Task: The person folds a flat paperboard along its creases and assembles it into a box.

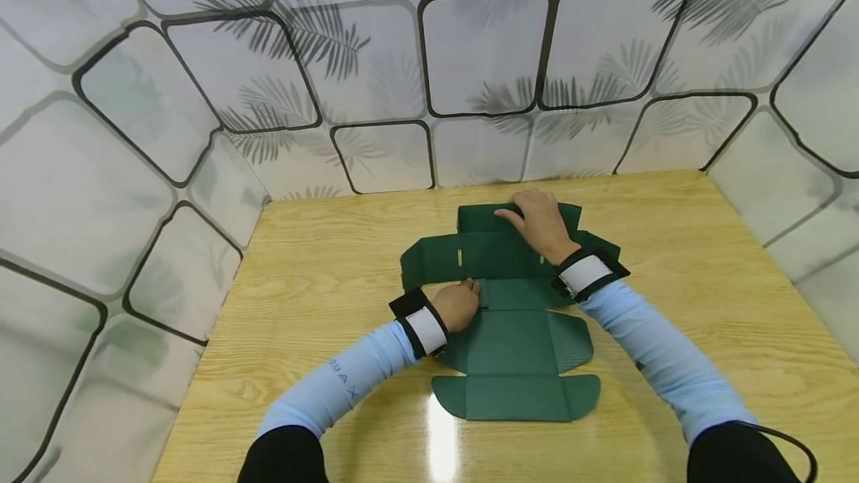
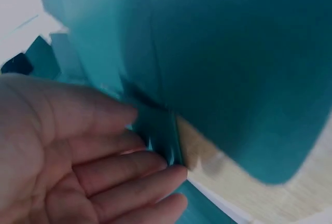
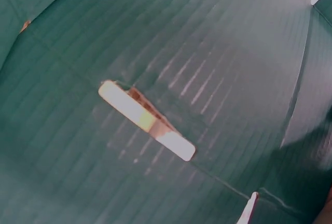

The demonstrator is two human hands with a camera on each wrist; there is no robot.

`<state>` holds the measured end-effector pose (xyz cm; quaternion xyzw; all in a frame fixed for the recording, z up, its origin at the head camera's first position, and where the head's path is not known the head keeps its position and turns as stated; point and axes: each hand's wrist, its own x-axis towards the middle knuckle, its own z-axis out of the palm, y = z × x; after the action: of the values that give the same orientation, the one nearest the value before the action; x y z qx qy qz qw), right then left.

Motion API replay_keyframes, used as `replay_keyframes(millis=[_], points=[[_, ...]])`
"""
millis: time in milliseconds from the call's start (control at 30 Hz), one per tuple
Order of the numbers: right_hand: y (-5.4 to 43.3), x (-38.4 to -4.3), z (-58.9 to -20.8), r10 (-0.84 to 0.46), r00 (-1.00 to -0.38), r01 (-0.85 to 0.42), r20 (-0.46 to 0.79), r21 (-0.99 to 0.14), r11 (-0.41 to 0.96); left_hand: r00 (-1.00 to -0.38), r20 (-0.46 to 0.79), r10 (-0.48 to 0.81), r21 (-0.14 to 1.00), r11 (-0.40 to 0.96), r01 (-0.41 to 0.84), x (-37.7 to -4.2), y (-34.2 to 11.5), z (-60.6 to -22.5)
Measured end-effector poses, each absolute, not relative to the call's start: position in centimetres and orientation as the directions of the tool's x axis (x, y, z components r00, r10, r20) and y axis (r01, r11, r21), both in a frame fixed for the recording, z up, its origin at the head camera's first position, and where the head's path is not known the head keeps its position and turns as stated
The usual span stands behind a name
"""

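Spreading out around both hands as wooden table (image 1: 322, 259); lying on it as unfolded green cardboard (image 1: 513, 341), just right of the left hand (image 1: 456, 305) and reaching from under the right hand (image 1: 540, 218) back to nearer than the left, with long axis apparently near to far; placing the right hand at the far end, thumb out sideways, finger grip impossible to tell; setting the left hand at the left edge, nearer the middle, loose, fingers nearly straight, no firm hold visible; judging near-to-far offset between hands decisive; finding two slots (image 1: 460, 257), one just beyond the left hand, one just this side of the right
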<state>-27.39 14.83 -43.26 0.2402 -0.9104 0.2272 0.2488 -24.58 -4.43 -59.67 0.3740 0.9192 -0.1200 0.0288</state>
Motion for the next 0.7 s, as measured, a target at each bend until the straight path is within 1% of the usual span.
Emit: replay_keyframes(millis=[67, 200, 300, 367, 467, 600, 700], points=[[14.9, -27.4, -43.5, -0.317, -0.764, -0.545, 0.562, -0.300, 0.783, -0.719, -0.149, 0.678, -0.192, 0.694, 0.694, -23.6, -4.3, -57.7], [14.9, -27.4, -43.8, -0.310, -0.765, -0.543, 0.564, -0.308, 0.781, -0.754, -0.308, 0.580, -0.048, 0.782, 0.621, -21.0, -4.1, -50.2], [15.0, -27.3, -43.9, -0.313, -0.764, -0.548, 0.563, -0.312, 0.776, -0.749, -0.309, 0.585, 0.047, 0.796, 0.603, -20.0, -5.0, -47.1], [15.0, -27.3, -44.0, -0.315, -0.765, -0.550, 0.562, -0.315, 0.774, -0.748, -0.267, 0.608, 0.089, 0.788, 0.609, -19.7, -5.7, -45.6], [15.2, -27.3, -44.0, -0.313, -0.764, -0.552, 0.564, -0.319, 0.771, -0.778, -0.148, 0.611, 0.106, 0.792, 0.601, -19.8, -6.6, -43.7], [15.3, -27.4, -43.9, -0.312, -0.754, -0.561, 0.578, -0.320, 0.763, -0.850, 0.034, 0.526, 0.094, 0.845, 0.527, -20.7, -7.5, -41.2], [15.2, -27.4, -43.7, -0.316, -0.743, -0.572, 0.590, -0.315, 0.758, -0.865, 0.097, 0.492, 0.109, 0.859, 0.501, -21.5, -7.9, -40.3]])
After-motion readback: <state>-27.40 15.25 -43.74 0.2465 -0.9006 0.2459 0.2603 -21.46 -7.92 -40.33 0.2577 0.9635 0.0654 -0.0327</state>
